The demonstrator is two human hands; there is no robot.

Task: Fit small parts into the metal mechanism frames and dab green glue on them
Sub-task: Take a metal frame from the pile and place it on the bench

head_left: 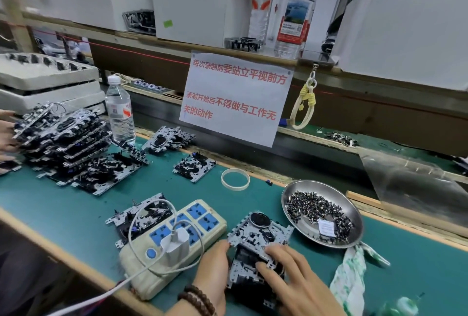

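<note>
Gripping a metal frame at the near edge of the green table, the left hand pinches its left side while the right hand presses fingers onto its top, just beside a steel dish of small parts.

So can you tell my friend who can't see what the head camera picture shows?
Two bare hands, the left hand and the right hand, hold a metal mechanism frame on a green workbench. To its right sits a steel dish of small parts, to its left a power strip, and more frames are stacked at far left.
</note>
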